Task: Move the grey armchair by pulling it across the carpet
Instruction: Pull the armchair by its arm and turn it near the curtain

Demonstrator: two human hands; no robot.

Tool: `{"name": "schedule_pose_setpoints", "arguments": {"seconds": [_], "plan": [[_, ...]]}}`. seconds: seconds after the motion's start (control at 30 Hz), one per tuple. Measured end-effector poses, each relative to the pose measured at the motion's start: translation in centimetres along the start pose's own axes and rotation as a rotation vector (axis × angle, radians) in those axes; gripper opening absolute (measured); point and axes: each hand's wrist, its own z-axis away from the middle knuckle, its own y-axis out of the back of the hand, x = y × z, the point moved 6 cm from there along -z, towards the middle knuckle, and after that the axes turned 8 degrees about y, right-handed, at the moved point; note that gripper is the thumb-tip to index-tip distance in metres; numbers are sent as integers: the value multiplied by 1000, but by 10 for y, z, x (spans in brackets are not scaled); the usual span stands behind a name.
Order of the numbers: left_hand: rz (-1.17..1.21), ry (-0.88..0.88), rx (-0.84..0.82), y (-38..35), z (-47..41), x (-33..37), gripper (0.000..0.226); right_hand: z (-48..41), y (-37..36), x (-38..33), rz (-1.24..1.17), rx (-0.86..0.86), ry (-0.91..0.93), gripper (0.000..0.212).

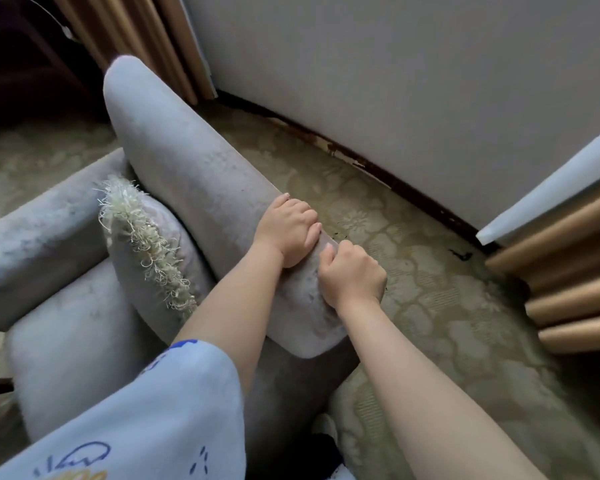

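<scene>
1. You are wrapping your left grip (286,230) over the top of the armrest (187,157), with the fingers curled down its far side.
2. Your right grip (352,275) is clutching the same armrest just beside it, nearer you.
3. The armchair (66,341) is standing on the carpet (430,289) near the wall (395,81), with a fringed cushion (146,244) on its seat.
4. You are likely at the pulling step. Next you are needing to lean back and drag it steadily toward yourself, both holds tight.

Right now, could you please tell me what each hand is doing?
Left hand: grips the grey armchair by its armrest.
Right hand: grips the same armrest.
</scene>
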Motion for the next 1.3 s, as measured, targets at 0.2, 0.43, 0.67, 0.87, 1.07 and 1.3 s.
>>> {"name": "schedule_pose_setpoints", "arguments": {"seconds": [0.2, 0.43, 0.67, 0.87, 1.07, 1.3], "plan": [[-105, 11, 110, -3, -4, 0, 37, 0, -6, 4, 42, 116, -63, 50], [-128, -47, 110, -7, -8, 2, 47, -2, -12, 4, 109, 154, -162, 49], [-78, -108, 85, -12, -11, 0, 51, 1, -8, 6, 155, 280, -175, 51], [-61, -117, 32, -6, 14, 3, 51, 27, -5, -5, 156, 265, -159, 53], [-43, -164, 46, -7, 57, 22, 47, 75, -15, 6, 179, 272, -237, 51], [18, -133, 94, -12, 44, 24, 43, 67, -14, 16, 218, 346, -281, 48]]}}
